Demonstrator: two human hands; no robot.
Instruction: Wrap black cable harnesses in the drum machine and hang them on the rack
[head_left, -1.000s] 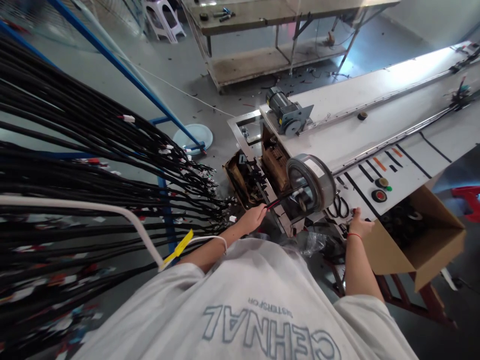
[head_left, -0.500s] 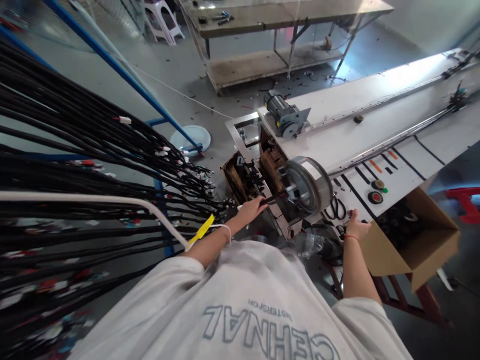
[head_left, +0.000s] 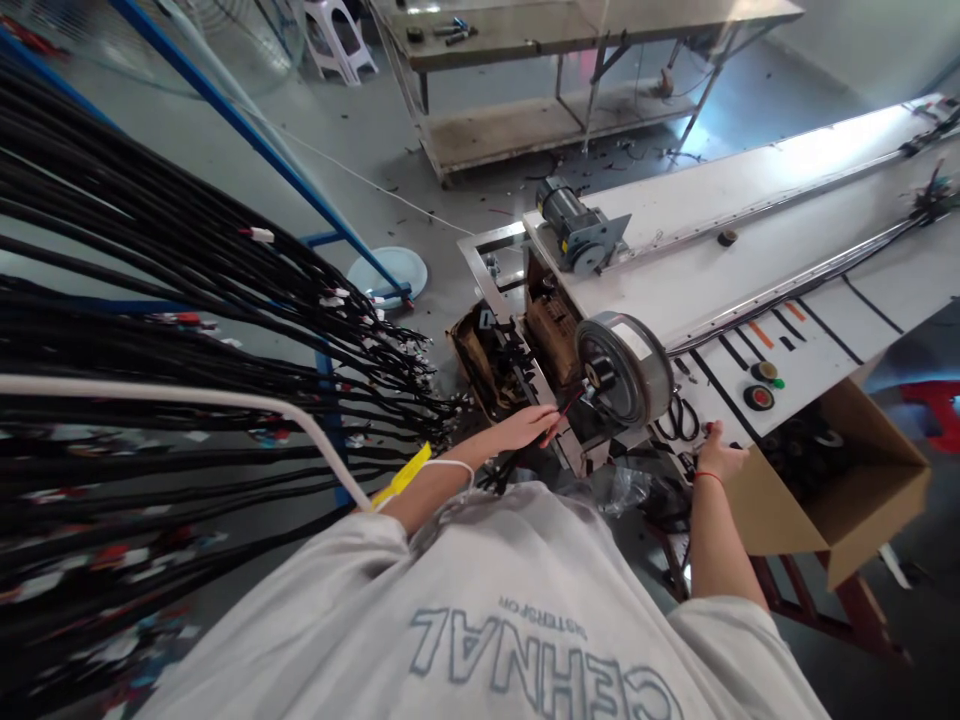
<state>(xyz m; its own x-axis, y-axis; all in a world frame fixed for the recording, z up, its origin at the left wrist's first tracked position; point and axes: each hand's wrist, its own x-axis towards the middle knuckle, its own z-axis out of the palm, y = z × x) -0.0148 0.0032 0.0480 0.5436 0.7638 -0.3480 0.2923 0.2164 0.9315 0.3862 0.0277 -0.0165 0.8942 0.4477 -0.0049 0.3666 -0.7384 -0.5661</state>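
Note:
My left hand is closed round a dark wire bundle, with a few red and black wires reaching from the fingers towards the hub of a round, wheel-like spool. The spool stands upright at the near end of the white workbench. My right hand is curled at the bench's front edge, its thumb beside a small red part; what its fingers grip is hidden. Black-handled scissors lie just left of it.
Black wire harnesses hang on a blue rack at left. A motor, tape rolls and black and orange strips are on the bench. An open cardboard box stands at right; a metal table is behind.
My left hand has moved right, nearer the spool's hub, with the wires. My right hand stays at the bench edge. The whole view has shifted slightly.

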